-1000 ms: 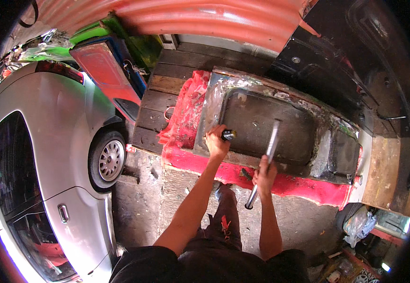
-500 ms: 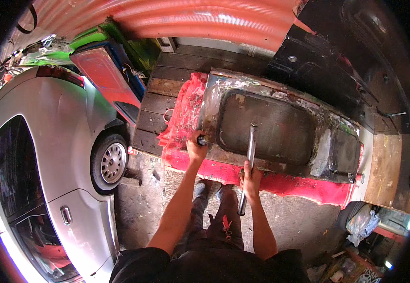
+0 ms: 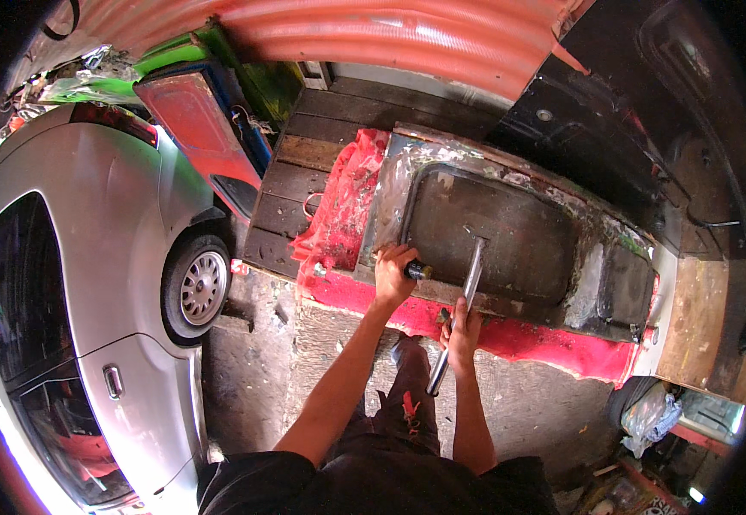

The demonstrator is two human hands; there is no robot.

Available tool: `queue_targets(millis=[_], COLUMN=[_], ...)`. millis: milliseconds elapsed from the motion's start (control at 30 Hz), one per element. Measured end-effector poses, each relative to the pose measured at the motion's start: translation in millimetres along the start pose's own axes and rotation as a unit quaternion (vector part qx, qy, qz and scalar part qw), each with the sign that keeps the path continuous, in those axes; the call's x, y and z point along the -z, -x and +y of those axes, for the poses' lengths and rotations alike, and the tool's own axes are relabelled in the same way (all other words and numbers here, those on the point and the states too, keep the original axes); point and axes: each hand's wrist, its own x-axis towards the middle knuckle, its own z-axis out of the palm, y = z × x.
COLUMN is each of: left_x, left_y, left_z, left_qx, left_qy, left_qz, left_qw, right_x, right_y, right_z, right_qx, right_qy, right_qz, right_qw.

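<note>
Near the middle of the frame, the left hand (image 3: 392,276) has its fingers curled closed round a dark stubby tool (image 3: 419,270), whose yellowish end points right from the fist; the hand is over the lower left edge of a worn metal panel (image 3: 519,227), though whether the tool touches the panel I cannot tell; just right of the frame's middle and a little lower, the right hand (image 3: 464,331) has its fingers wrapped round a shiny metal bar (image 3: 473,279), which slants from upper right to lower left; the bar's upper end lies over the sunken middle of the panel, with contact unclear, and its lower end sticks out below the hand; the panel spreads from the centre to the right of the frame, dark and scuffed, with pale patches along its rim; beneath it a red cloth (image 3: 553,345) shows at its left side and along its lower edge; the cloth lies on a plank table (image 3: 304,153), bare at the upper left of the panel; a silver car (image 3: 115,257) fills the left of the frame, its wheel (image 3: 199,287) turned toward the table; a red panel (image 3: 197,129) leans at the upper left, beside a green piece (image 3: 175,62); a corrugated red sheet (image 3: 390,34) crosses the top; a large black panel (image 3: 596,112) stands at the upper right; a clear plastic bag (image 3: 647,416) sits at the lower right.
</note>
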Motion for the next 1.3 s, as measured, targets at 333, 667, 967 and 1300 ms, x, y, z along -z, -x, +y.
queue_targets(millis=[333,667,967,1300], left_x=[20.1,26.5,25.2,22.2], left_y=[2.3,-7.7,-5.6,-3.1], left_z=[-31.3,-30.9,-38.8,-56.2], left_qx=[-0.134,-0.048,-0.073,-0.126], left_qy=[0.034,0.132,0.171,0.097], left_qz=[-0.148,-0.153,-0.101,-0.157], left_qw=[0.979,0.978,0.977,0.975], right_x=[-17.3,-20.1,-54.7,-62.4], right_y=[17.6,45.7,58.7,58.2], right_z=[14.8,56.6,72.2,87.3], right_qx=[-0.038,0.006,0.27,0.123], right_qy=[-0.002,-0.014,-0.179,-0.112], right_qz=[-0.028,-0.042,0.019,0.081], right_qw=[0.999,0.999,0.946,0.983])
